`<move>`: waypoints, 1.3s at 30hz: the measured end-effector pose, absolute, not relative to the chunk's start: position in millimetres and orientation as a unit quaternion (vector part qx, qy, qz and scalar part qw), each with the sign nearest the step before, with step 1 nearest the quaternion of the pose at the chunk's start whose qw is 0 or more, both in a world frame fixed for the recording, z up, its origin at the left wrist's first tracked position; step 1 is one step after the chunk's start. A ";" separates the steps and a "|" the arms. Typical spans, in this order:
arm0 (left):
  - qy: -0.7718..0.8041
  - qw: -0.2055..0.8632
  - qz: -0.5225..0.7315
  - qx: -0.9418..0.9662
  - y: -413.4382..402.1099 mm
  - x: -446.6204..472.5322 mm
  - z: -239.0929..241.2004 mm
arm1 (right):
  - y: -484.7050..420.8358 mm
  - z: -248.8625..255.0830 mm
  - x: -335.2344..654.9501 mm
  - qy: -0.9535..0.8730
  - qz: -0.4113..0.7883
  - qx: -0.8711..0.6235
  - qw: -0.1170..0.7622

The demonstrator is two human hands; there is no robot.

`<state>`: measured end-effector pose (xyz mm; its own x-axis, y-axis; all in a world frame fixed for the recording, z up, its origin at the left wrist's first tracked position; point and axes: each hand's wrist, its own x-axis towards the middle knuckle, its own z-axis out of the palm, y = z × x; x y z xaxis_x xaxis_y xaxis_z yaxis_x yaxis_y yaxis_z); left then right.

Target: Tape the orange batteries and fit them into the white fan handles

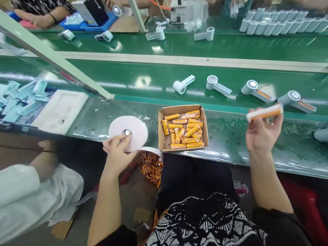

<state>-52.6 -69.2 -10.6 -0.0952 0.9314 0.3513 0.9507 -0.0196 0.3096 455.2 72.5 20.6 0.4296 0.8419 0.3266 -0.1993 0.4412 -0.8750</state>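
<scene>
Black-and-white patterned top (202, 228) fills the bottom of the shot, with two bare forearms coming out of dark sleeves. Right hand (262, 134) is raised at the right, closed on an orange wrapped cell (264, 113), which it pinches crosswise between thumb and fingers (there's a white strip along one edge, maybe tape, hard to say). Left hand (117, 155) is closed too, pinching a small shiny metal piece (127, 132) at the middle of a white disc-shaped roll (133, 130), probably tape, with a pale strip (151, 151) running off it toward the bench edge.

Just right of that roll, a cardboard tray (182, 143) sits on the grey bench, heaped with more orange cells (182, 127). Below the bench edge, between the arms, there's a loose pile of smaller orange bits (151, 169).

Up on the green conveyor belt (155, 73), four white mini fans (218, 85) lie in a row, and the two on the right have orange strips in their handles. Upper right, a long row of white cylinders (284, 21) lines the far belt. Upper left, a co-worker's forearm (43, 20) rests near a blue tray (87, 18). Lower left, another person's white sleeve (25, 193) hangs beside the bench.
</scene>
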 end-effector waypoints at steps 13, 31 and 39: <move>-0.477 -0.063 -0.177 -0.859 137.7 107.3 50.8 | -36.4 -49.4 531.0 -0.249 0.272 -0.598 0.711; -0.360 0.012 0.079 -0.929 329.6 292.7 21.1 | 11.2 -25.9 539.5 -0.392 0.361 -0.521 0.666; -0.313 0.020 0.130 -0.941 334.5 298.2 27.9 | 173.3 20.7 534.3 -0.547 0.369 -0.487 0.572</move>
